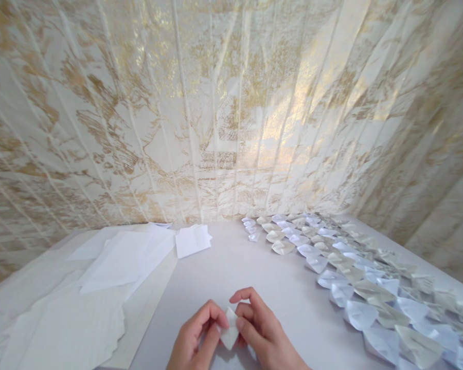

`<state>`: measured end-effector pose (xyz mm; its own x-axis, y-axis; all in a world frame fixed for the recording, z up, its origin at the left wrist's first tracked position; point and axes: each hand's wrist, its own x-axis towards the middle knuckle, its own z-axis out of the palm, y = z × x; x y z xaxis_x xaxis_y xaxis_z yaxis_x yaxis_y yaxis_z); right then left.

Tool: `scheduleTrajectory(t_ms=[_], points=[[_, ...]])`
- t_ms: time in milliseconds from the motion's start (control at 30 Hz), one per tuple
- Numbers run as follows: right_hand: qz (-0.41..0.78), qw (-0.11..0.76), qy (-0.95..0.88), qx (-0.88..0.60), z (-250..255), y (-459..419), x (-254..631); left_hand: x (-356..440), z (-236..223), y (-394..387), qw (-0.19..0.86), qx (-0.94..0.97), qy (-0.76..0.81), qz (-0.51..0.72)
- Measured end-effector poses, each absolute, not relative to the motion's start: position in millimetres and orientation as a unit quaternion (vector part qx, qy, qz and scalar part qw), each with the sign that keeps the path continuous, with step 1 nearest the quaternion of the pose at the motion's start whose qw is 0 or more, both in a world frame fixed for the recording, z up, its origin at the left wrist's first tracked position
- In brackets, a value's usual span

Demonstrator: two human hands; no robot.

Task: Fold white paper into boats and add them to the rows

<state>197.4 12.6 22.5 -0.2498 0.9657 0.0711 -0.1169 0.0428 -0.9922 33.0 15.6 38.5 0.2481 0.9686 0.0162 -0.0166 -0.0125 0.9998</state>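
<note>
A small folded white paper piece [230,331] with a pointed top is held between my two hands, low in the middle of the view. My left hand [200,334] pinches its left side between thumb and forefinger. On the other side, my right hand [262,329] has its thumb against the paper's right edge, with the forefinger raised and bent above it. The lower fingers of my right hand are curled behind, partly hidden. Beneath the paper lies the pale tabletop [200,277].
Loose white sheets [116,262] and a fanned stack of off-white paper [69,318] cover the left side. A small pile of white paper [193,240] sits at the back. Rows of folded paper pieces [358,313] fill the right. Behind hangs a gold-patterned curtain [216,118].
</note>
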Motion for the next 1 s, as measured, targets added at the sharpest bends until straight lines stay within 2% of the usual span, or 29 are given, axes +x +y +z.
scheduleTrajectory(t_ms=[300, 500, 767, 1000], points=[[0.506, 0.432, -0.605, -0.438, 30, 15, 199, 30, 25, 19, 0.552, 0.59, 0.415, 0.419], [0.454, 0.45, -0.613, -0.464, 32, 13, 201, 31, 18, 19, 0.534, 0.624, 0.406, 0.401], [0.4, 0.495, -0.646, -0.422, 33, 14, 206, 35, 28, 17, 0.522, 0.635, 0.408, 0.397], [0.387, 0.447, -0.727, -0.349, 42, 14, 205, 36, 46, 12, 0.577, 0.539, 0.429, 0.439]])
